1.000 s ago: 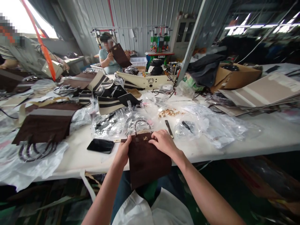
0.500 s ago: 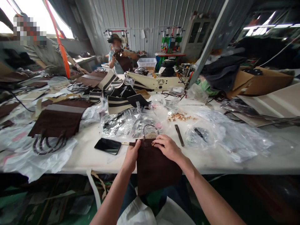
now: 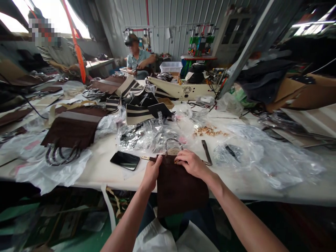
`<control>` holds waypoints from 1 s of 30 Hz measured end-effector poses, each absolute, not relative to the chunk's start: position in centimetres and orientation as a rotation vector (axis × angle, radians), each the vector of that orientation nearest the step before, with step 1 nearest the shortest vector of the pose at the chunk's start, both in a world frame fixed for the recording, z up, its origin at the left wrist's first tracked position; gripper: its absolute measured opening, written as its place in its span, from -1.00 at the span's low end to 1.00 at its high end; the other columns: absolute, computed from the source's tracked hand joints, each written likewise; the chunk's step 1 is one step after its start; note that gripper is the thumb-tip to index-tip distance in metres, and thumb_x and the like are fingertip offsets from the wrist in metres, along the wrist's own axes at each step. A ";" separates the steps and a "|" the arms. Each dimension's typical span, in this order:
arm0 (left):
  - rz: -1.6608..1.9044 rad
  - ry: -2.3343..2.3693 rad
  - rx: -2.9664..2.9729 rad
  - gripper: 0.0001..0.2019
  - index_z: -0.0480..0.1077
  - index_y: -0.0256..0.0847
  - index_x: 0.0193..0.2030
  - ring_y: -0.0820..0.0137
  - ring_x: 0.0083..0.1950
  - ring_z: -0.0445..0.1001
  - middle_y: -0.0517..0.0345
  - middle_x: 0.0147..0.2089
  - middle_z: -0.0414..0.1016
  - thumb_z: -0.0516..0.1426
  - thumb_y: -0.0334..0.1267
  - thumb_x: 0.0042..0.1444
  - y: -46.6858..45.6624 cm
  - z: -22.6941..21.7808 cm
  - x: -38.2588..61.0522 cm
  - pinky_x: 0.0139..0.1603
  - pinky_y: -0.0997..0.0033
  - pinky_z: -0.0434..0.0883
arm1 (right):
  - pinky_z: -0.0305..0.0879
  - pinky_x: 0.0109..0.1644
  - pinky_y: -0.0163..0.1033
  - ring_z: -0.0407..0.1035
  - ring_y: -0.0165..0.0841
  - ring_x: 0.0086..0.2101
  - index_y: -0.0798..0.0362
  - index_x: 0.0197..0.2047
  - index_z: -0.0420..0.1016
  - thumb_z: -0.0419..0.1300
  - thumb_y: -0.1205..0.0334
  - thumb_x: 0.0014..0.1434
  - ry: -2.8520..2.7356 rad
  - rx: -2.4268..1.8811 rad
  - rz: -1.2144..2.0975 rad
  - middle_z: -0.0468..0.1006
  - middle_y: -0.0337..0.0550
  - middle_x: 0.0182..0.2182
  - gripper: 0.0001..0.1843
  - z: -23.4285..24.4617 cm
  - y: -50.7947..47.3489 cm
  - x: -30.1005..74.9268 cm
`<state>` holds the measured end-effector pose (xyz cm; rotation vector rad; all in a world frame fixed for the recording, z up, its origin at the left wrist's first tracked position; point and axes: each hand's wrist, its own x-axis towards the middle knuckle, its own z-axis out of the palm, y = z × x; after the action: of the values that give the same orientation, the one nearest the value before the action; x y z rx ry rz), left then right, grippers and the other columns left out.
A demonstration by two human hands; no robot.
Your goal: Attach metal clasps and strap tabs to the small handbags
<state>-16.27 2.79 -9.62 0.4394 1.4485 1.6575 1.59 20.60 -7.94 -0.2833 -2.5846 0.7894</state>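
phone (image 3: 125, 160) left – plastic bags (image 3: 262, 154) right

a dark brown suede bag (image 3: 181, 185) lies flat, draped over the table edge. its curved handle (image 3: 173, 144) stands at the top.

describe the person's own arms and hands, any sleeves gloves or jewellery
Both are bare along all that shows: no sleeve on the left forearm or the right forearm. The left hand and right hand have no gloves; no watch, ring or bracelet shows. A white garment sits at the bottom edge.
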 end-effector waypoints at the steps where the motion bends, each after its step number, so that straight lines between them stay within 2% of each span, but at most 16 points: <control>1: 1.653 1.443 0.443 -0.27 0.69 -0.33 0.21 -0.23 0.36 0.62 -0.26 0.19 0.75 0.43 0.33 0.22 2.7 -9.5 -16.3 0.38 -0.05 0.57 | 0.43 0.20 -0.04 0.53 -0.14 -0.01 -0.07 -0.05 0.76 0.34 0.50 0.43 -2.583 -0.270 0.781 0.72 -0.12 -0.07 -0.74 -7.8 20.6 1.6; 6: 1.627 1.452 0.425 -0.24 0.68 -0.37 0.21 -0.20 0.35 0.64 -0.26 0.09 0.78 0.47 0.32 0.18 2.9 -9.5 -16.8 0.43 -0.04 0.54 | 0.40 0.24 -0.06 0.53 -0.18 -0.03 -0.03 -0.07 0.73 0.36 0.47 0.46 -2.607 -0.187 0.755 0.72 -0.14 -0.09 -0.81 -7.4 20.9 1.5; 14: 1.625 1.427 0.457 -0.34 0.68 -0.32 0.21 -0.13 0.40 0.63 -0.24 0.13 0.78 0.47 0.23 0.24 2.6 -9.4 -16.9 0.51 -0.03 0.50 | 0.37 0.29 -0.04 0.54 -0.19 0.00 -0.05 -0.01 0.73 0.38 0.39 0.49 -2.580 -0.268 0.714 0.71 -0.16 -0.05 -0.86 -7.8 20.4 2.0; 16: 1.602 1.417 0.414 -0.40 0.68 -0.32 0.20 -0.14 0.36 0.66 -0.24 0.13 0.78 0.46 0.18 0.28 2.4 -9.3 -16.9 0.47 -0.05 0.54 | 0.37 0.29 -0.03 0.55 -0.18 0.01 -0.05 0.04 0.73 0.38 0.35 0.51 -2.580 -0.294 0.697 0.71 -0.15 -0.02 -0.86 -7.9 20.2 2.2; 20: 1.576 1.395 0.289 -0.56 0.67 -0.28 0.24 -0.06 0.23 0.74 -0.20 0.12 0.79 0.40 0.01 0.40 2.3 -8.5 -16.7 0.34 0.02 0.65 | 0.39 0.34 -0.01 0.56 -0.15 0.12 -0.05 0.25 0.68 0.40 0.31 0.51 -2.569 -0.357 0.656 0.70 -0.08 0.12 -0.70 -8.2 20.0 2.4; 22: 1.550 1.399 0.232 -0.62 0.65 -0.28 0.25 -0.02 0.17 0.77 -0.20 0.10 0.79 0.35 -0.08 0.46 2.5 -7.9 -16.7 0.28 0.05 0.69 | 0.40 0.37 0.02 0.57 -0.13 0.15 -0.06 0.28 0.67 0.40 0.32 0.50 -2.546 -0.397 0.671 0.71 -0.06 0.15 -0.67 -8.1 19.7 2.5; 25: 1.514 1.407 0.172 -0.67 0.64 -0.30 0.26 0.02 0.11 0.79 -0.20 0.10 0.79 0.31 -0.16 0.50 2.6 -7.5 -16.7 0.21 0.10 0.72 | 0.43 0.38 0.03 0.60 -0.12 0.16 -0.09 0.28 0.69 0.42 0.33 0.48 -2.440 -0.415 0.832 0.73 -0.08 0.16 -0.65 -7.2 19.3 3.0; 30: 1.510 1.450 0.070 -0.66 0.62 -0.27 0.29 0.04 0.08 0.81 -0.16 0.10 0.79 0.32 -0.18 0.48 2.9 -7.7 -16.9 0.16 0.14 0.74 | 0.62 0.14 -0.12 0.67 -0.21 -0.01 -0.10 0.29 0.73 0.44 0.16 0.46 -2.096 -0.468 1.362 0.76 -0.11 0.08 -0.63 -5.1 20.9 5.1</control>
<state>-16.90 2.85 -7.74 0.0696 1.4499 1.5101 5.09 20.92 -5.13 -0.4679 -2.0962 1.3617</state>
